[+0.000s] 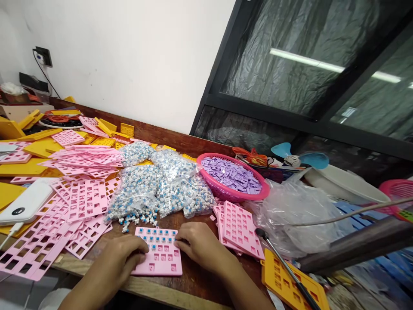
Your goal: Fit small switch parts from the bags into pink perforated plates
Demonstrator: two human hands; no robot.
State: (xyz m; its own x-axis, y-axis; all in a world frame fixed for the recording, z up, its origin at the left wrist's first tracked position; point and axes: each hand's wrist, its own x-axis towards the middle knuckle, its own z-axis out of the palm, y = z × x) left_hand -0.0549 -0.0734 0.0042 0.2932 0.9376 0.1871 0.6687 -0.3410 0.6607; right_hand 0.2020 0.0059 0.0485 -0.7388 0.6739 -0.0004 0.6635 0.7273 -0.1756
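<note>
A pink keyboard case (pixel 161 268) lies flat at the table's front edge, its upper rows filled with blue-and-white key switches (pixel 158 232). Lower down, several square openings show no switch. My left hand (pixel 124 256) rests over the case's left side, thumb and forefinger pinched together at a switch row; whatever is between the fingertips is hidden. On the opposite side, my right hand (pixel 195 241) has its fingers closed at the end of the upper rows, touching the right edge. Any small thing in that pinch is too small to make out. Loose switches (pixel 138 217) lie just behind the case.
Clear bags of switches (pixel 176 185) stand behind, beside a pink basket (pixel 209 189) of purple pieces. Pink plates (pixel 87 200) and a white power bank (pixel 27 202) lie left. Pink cases (pixel 240 226), a yellow case (pixel 284 280) and a black-handled rod (pixel 290 271) lie right.
</note>
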